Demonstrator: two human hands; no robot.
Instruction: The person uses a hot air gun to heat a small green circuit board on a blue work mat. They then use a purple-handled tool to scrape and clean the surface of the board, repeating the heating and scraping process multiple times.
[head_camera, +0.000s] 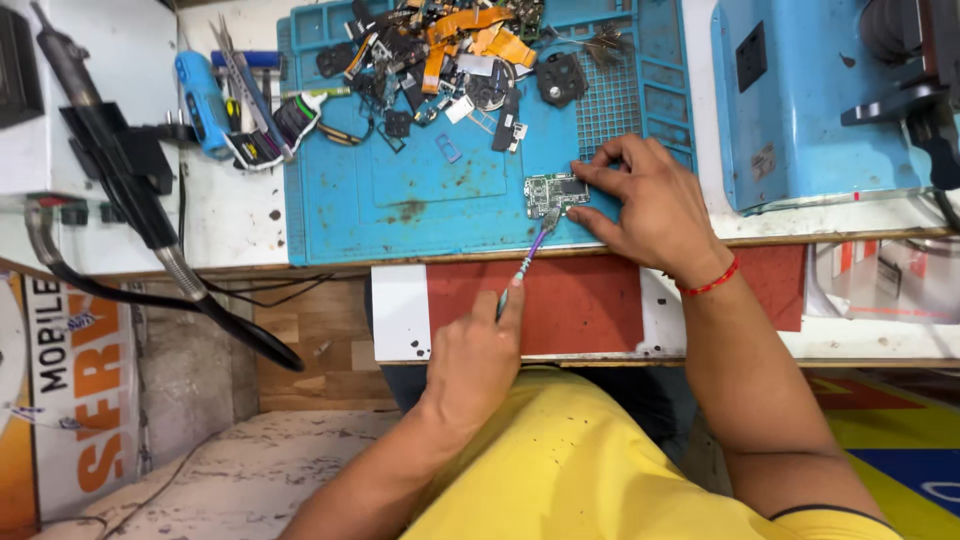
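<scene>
down on the bench, a small green circuit board (556, 190) lies near the front edge of a blue work mat (400, 200). the right hand (655, 205) rests on the mat at the board's right side, its fingertips (585, 172) pressing the board's right end from above and below so that it is pinned flat. the left hand (478, 355) is closed around a thin purple-handled tool (525, 262), gripped low on the handle with the thumb along it; the tool slants up and to the right, and its pale tip touches the lower edge of the board. a red thread band (712, 282) circles the right wrist.

at the back of the mat sits a heap of loose phone parts (440, 55): orange flex strips, black frames, small metal pieces. just left of the mat lie a blue handheld tool (202, 100) and tweezers (240, 75), close together. further left a black hot-air wand (110, 150) stands in its holder, its hose curving down below the bench. to the right of the mat stands a light blue machine housing (810, 100). below the bench edge a red and white panel (540, 305) runs between the two forearms, and the person's yellow shirt (590, 470) fills the foreground.
</scene>
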